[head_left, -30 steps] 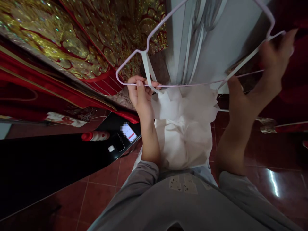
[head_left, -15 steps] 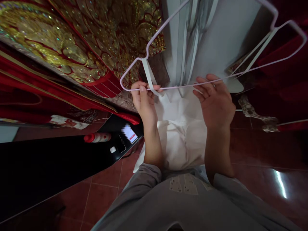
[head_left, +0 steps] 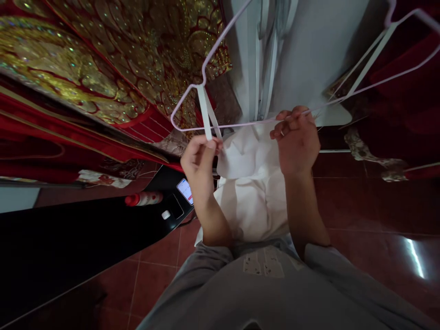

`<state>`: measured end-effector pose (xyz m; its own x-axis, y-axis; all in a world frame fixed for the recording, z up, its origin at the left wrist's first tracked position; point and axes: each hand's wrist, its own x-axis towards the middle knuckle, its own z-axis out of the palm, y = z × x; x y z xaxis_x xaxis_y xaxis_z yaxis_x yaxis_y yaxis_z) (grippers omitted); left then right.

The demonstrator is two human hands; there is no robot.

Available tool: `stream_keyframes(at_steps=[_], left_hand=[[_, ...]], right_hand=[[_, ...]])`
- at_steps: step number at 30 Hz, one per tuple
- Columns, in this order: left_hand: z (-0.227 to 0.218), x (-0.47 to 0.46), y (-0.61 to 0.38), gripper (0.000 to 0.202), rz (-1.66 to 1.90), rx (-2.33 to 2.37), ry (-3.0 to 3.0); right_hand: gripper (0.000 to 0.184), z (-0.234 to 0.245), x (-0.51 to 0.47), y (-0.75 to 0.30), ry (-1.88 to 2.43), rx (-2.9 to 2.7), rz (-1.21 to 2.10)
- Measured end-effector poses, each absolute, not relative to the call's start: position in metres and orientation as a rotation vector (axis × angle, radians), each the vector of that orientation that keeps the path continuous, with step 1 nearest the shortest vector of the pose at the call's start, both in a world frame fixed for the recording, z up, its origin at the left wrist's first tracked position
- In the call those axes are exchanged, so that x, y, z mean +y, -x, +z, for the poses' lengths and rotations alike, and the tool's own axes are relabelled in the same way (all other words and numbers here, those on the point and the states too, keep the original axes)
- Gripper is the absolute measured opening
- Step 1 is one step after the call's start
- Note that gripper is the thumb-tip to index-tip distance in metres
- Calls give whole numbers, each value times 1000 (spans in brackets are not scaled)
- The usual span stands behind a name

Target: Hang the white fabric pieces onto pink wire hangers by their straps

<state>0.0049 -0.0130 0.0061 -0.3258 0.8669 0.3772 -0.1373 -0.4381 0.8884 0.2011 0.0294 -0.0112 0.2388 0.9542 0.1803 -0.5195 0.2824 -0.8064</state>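
Observation:
I hold a pale wire hanger (head_left: pixel 237 123) up in front of me. A white garment (head_left: pixel 252 192) hangs from it by thin white straps looped over each shoulder of the hanger. My left hand (head_left: pixel 199 160) pinches the left white strap (head_left: pixel 205 114) just below the hanger's bottom bar. My right hand (head_left: pixel 297 140) is closed around the bottom bar near its middle. The garment's bunched white fabric falls between my forearms toward my grey trousers.
Red and gold embroidered, beaded garments (head_left: pixel 103 68) hang at the left. A black table (head_left: pixel 68 247) below them carries a red-capped bottle (head_left: pixel 144 198), a phone (head_left: pixel 185 190) and a small white object. A white wall (head_left: pixel 309 55) is ahead; dark red floor tiles (head_left: pixel 371 206) lie below.
My right hand came in from the hanger's right end to its bottom bar and closed on it. My left hand let go of the bar and dropped to pinch the left strap.

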Motion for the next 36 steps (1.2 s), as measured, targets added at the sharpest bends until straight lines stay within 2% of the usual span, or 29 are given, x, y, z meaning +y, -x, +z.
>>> stream_keyframes(at_steps=[6,11,16,17,20,23,27,29,32,36], left_hand=[[47,4,19,20,1917,727,-966],[25,13,45,43,2115,913,-939],[-8,10,32,19,2070,1166,-892],[-8,9,23,18,2004,1186,-881],[0,7,-8,34,1791,1056,-937],[10,6,-31,30,1755,919,-962],[12,7,-41,29,1822,847,-974],[10,9,-41,25,1847,797,-974],[8,13,-39,19,1880,735,-965],[7,17,-38,27,1886,854,-1006]], right_hand=[[29,-7,27,-201,686,-723,1124],[25,-9,24,-210,652,-788,1220],[22,-6,24,-210,686,-800,1247],[22,-6,25,-209,697,-801,1256],[21,-7,25,-207,714,-810,1266],[20,-8,22,-210,729,-846,1242],[18,-5,13,-222,811,-860,1059],[13,-4,12,-232,835,-779,823],[16,-5,20,-252,843,-645,489],[26,-15,35,-280,961,-784,483]])
